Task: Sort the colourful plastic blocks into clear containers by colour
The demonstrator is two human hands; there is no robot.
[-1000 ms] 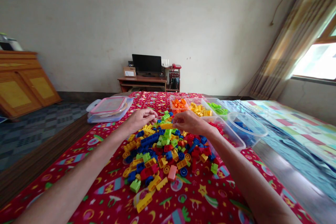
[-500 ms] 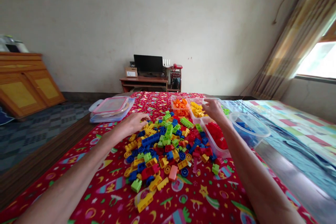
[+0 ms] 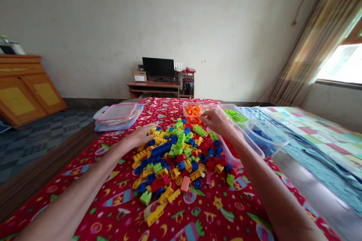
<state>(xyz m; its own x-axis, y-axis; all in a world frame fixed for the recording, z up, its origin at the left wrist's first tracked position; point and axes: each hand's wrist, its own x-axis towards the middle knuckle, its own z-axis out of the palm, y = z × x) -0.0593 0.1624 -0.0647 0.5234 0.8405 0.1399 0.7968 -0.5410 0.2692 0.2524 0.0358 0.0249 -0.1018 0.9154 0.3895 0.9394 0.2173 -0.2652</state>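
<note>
A heap of loose plastic bricks in blue, yellow, green, red and orange lies on a red patterned cloth. My left hand rests at the heap's far left edge, fingers stretched out toward some yellow bricks, holding nothing. My right hand hovers at the heap's far right, just in front of the clear tubs, fingers loosely apart with nothing seen in them. It hides most of the yellow-brick tub. Next to it stand a tub of orange bricks, a tub of green bricks and a tub of red bricks.
A round clear bowl of blue bricks sits at the cloth's right edge. Stacked clear containers with a pink-rimmed lid stand at the far left. A desk with a monitor is against the back wall, a wooden cabinet at left.
My right hand carried a yellow brick from the heap to the tubs, and has now drawn back toward the heap without it. My left hand slid slightly lower and left along the heap's edge.
</note>
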